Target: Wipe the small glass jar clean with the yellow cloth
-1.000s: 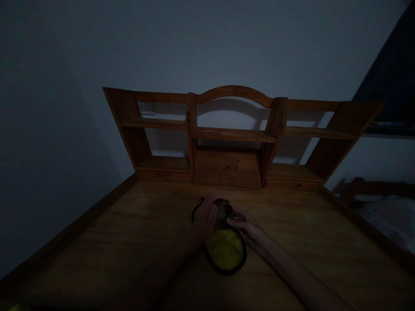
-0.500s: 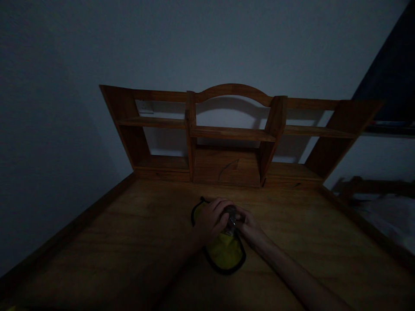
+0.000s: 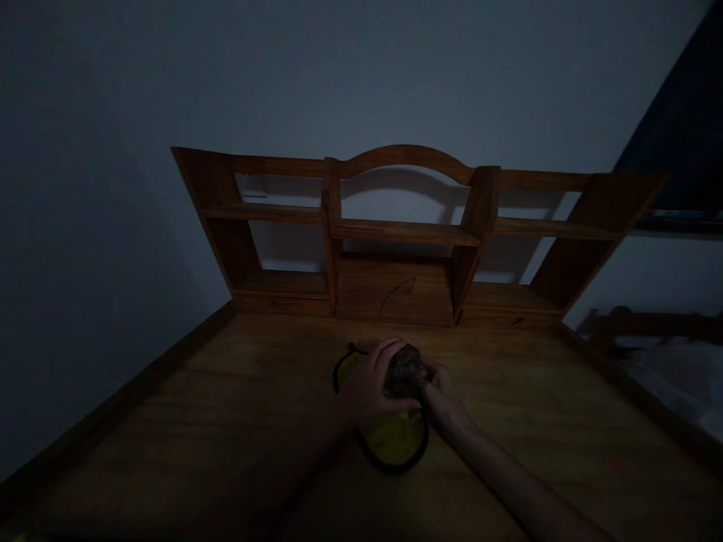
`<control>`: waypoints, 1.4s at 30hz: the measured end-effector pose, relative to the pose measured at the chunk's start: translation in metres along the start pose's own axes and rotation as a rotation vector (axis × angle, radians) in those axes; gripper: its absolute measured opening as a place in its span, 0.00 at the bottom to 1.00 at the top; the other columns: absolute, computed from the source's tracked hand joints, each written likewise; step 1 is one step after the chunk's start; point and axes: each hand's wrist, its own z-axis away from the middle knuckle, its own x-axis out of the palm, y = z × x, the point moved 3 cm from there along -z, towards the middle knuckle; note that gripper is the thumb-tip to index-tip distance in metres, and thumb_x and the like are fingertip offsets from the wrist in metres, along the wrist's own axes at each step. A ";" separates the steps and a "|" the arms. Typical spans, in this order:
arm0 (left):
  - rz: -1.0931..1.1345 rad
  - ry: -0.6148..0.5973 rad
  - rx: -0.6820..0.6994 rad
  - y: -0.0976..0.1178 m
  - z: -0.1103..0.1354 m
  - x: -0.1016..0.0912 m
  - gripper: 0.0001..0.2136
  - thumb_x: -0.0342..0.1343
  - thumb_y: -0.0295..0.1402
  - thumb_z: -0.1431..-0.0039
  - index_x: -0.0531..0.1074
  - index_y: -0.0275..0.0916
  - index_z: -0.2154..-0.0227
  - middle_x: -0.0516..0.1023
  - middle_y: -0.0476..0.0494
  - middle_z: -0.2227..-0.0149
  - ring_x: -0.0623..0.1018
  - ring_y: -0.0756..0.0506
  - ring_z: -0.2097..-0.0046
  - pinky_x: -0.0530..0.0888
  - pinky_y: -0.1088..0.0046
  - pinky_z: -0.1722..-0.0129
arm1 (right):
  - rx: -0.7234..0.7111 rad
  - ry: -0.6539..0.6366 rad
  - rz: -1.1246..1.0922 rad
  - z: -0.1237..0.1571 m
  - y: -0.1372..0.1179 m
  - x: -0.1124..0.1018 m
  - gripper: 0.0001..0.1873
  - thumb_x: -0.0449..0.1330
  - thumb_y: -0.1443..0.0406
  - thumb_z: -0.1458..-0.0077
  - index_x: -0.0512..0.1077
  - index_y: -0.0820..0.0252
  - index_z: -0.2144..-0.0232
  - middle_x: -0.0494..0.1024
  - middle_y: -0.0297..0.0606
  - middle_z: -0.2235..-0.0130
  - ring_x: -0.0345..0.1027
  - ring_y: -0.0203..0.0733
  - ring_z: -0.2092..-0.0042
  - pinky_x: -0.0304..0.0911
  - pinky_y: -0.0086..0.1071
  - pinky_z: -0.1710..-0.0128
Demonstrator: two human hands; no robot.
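While my left hand [image 3: 367, 388] cups the dark object [image 3: 404, 369], thumb and fingers curled around it, my right hand [image 3: 443, 397] meets its right side (tips hidden, can't tell if pinching). Object's over the yellow cloth [image 3: 394, 443] on the desk [image 3: 237, 406].

- Exposure: dim overall; the wall [image 3: 361, 83] reads blue-grey, and the desktop [image 3: 226, 406] sinks to near-black along the lower edge.
- Source: light falls from outside the frame.
- Shadows: soft-edged, on the wall behind the shelf unit [image 3: 407, 233].
- Distortion: the shelf unit's sides splay outward (wide-angle stretch).
- Glare: the held object [image 3: 404, 370] possibly bears a faint glint; fine detail lost in darkness.
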 end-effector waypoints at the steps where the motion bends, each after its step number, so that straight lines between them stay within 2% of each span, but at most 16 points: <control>1: -0.007 0.004 -0.002 -0.001 0.000 0.001 0.45 0.64 0.52 0.58 0.51 0.41 0.40 0.61 0.34 0.41 0.64 0.36 0.40 0.66 0.55 0.42 | -0.009 -0.004 0.011 0.001 -0.002 0.000 0.16 0.64 0.58 0.52 0.76 0.61 0.62 0.79 0.39 0.67 0.71 0.44 0.67 0.66 0.35 0.67; 8: -0.096 0.089 -0.039 -0.003 0.000 -0.003 0.43 0.66 0.52 0.62 0.57 0.40 0.45 0.69 0.37 0.47 0.70 0.37 0.47 0.69 0.55 0.47 | 0.002 0.060 0.242 0.004 -0.018 0.001 0.13 0.61 0.57 0.51 0.76 0.63 0.70 0.77 0.37 0.74 0.70 0.42 0.72 0.65 0.31 0.72; 11: -0.125 0.100 -0.050 0.001 0.000 -0.009 0.41 0.66 0.53 0.64 0.59 0.40 0.46 0.72 0.38 0.50 0.72 0.37 0.49 0.69 0.56 0.48 | -0.004 0.072 0.310 0.003 -0.019 0.001 0.13 0.61 0.58 0.51 0.76 0.65 0.70 0.77 0.37 0.74 0.70 0.41 0.73 0.64 0.29 0.74; 18: -0.169 0.116 -0.075 0.007 0.000 -0.016 0.38 0.65 0.53 0.63 0.63 0.40 0.49 0.74 0.39 0.52 0.73 0.38 0.50 0.69 0.57 0.49 | -0.059 -0.007 0.256 0.003 -0.017 0.001 0.12 0.59 0.62 0.50 0.74 0.62 0.64 0.78 0.36 0.68 0.73 0.44 0.65 0.68 0.32 0.65; 23: -0.159 0.116 -0.067 0.005 0.001 -0.014 0.36 0.64 0.52 0.61 0.64 0.40 0.49 0.73 0.39 0.52 0.72 0.37 0.50 0.69 0.57 0.48 | -0.103 -0.057 0.193 0.002 -0.015 0.001 0.16 0.60 0.65 0.51 0.72 0.61 0.58 0.78 0.39 0.61 0.73 0.45 0.59 0.68 0.35 0.58; 28: -0.089 0.081 -0.080 0.006 0.000 -0.015 0.36 0.64 0.49 0.59 0.63 0.42 0.47 0.72 0.40 0.49 0.71 0.38 0.47 0.67 0.58 0.46 | -0.150 -0.082 0.182 0.002 -0.020 0.003 0.19 0.59 0.70 0.52 0.70 0.57 0.55 0.77 0.37 0.57 0.71 0.43 0.54 0.65 0.35 0.53; 34: -0.080 0.085 -0.105 0.005 0.001 -0.011 0.32 0.63 0.44 0.56 0.63 0.43 0.46 0.70 0.42 0.45 0.68 0.37 0.43 0.63 0.57 0.42 | -0.162 -0.103 0.239 0.003 -0.026 0.002 0.21 0.58 0.72 0.53 0.70 0.57 0.54 0.77 0.37 0.55 0.69 0.44 0.51 0.64 0.36 0.50; 38: -0.017 0.083 -0.143 0.001 0.001 -0.009 0.32 0.62 0.36 0.59 0.62 0.43 0.46 0.70 0.43 0.45 0.68 0.38 0.44 0.64 0.57 0.42 | -0.176 -0.124 0.250 0.003 -0.027 0.003 0.21 0.57 0.72 0.52 0.69 0.58 0.53 0.76 0.38 0.55 0.69 0.44 0.51 0.64 0.36 0.50; 42: 0.078 0.070 -0.159 -0.001 0.002 -0.010 0.31 0.59 0.35 0.58 0.63 0.41 0.46 0.70 0.42 0.45 0.69 0.38 0.45 0.65 0.57 0.43 | -0.173 -0.135 0.277 0.005 -0.025 0.004 0.22 0.58 0.70 0.50 0.68 0.59 0.51 0.76 0.40 0.53 0.70 0.45 0.52 0.64 0.38 0.50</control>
